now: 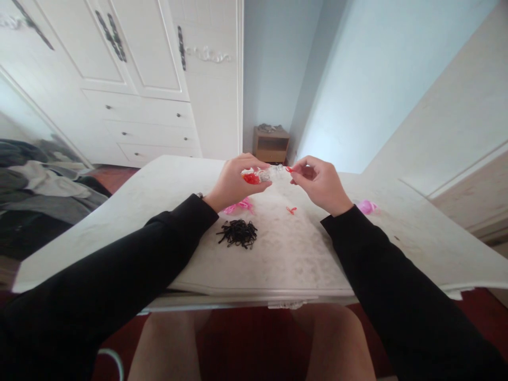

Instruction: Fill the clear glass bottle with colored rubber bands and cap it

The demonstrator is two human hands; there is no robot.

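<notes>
My left hand [238, 182] is closed round a small clear bottle [276, 171], held on its side above the table, its open-looking end toward the right. Red bands [251, 178] show inside its left part. Close to that right end, my right hand [317, 180] pinches a small red elastic band [289, 170] between thumb and fingertips. A pile of black hair ties [238, 233] lies below my left hand. Partly hidden behind that hand is a heap of pink bands [239, 206]. A few orange-red bands [291, 210] lie between my two arms.
A pink bundle [367, 207] lies on the white table [301, 259], right of my right wrist. Beyond the table are a white wardrobe [151, 121] and a small wooden cabinet [271, 144]. Clothes [47, 185] are heaped at the left.
</notes>
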